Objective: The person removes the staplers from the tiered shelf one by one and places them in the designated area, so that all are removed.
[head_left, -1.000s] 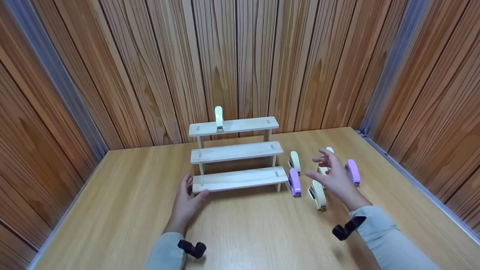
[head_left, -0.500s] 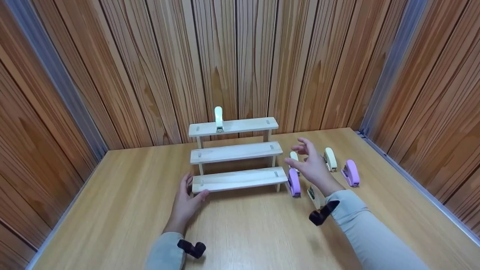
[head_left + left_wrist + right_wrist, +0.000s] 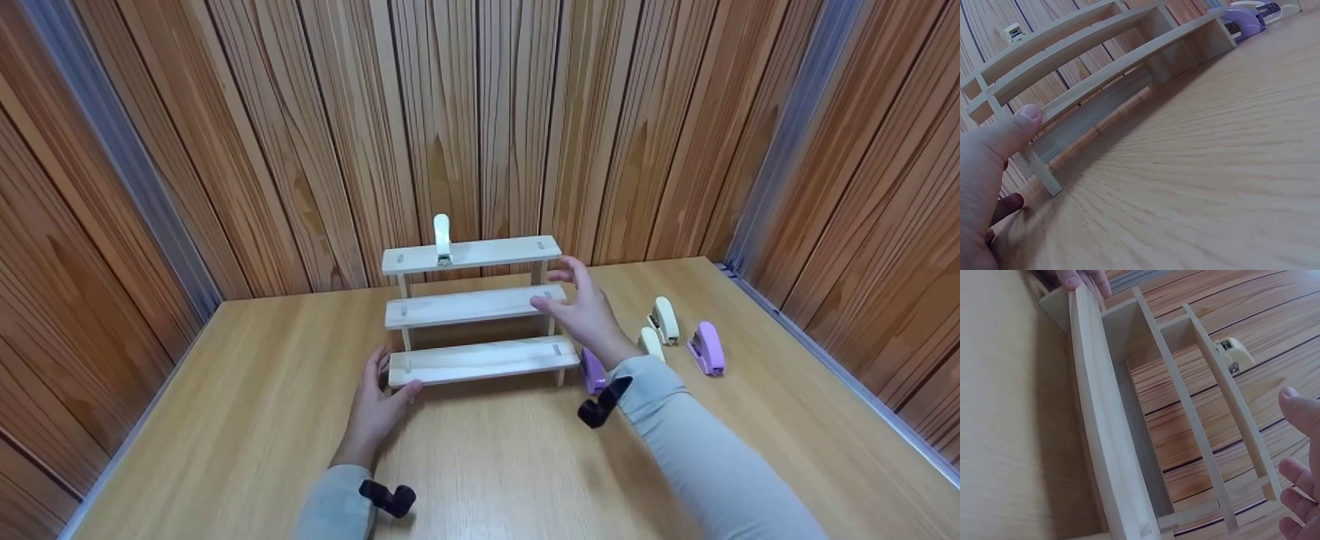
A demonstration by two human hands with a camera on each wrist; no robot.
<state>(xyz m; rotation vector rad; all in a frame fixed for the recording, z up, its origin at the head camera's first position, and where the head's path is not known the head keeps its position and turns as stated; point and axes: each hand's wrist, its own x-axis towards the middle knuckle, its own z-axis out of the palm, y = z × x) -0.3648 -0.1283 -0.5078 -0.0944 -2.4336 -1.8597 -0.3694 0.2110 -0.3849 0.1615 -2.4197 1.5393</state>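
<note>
A three-tier wooden display stand stands on the table. My left hand grips the left end of its lowest shelf, the thumb on the front edge and the other fingers at the side. At the right end of the middle and top shelves hovers my right hand, fingers spread and holding nothing; contact with the wood cannot be made out. On the top shelf, left of centre, sits a pale stapler, also visible in the right wrist view. A purple stapler stands beside the lowest shelf's right end, partly behind my right wrist.
Right of my right forearm stand two cream staplers, a rear one and a partly hidden one, plus a purple stapler. Wood-patterned walls close off the back and sides of the table.
My right hand has moved left from above the staplers to the stand's right end, uncovering the rear cream stapler. My left hand stays on the lowest shelf. The view has shifted slightly.
</note>
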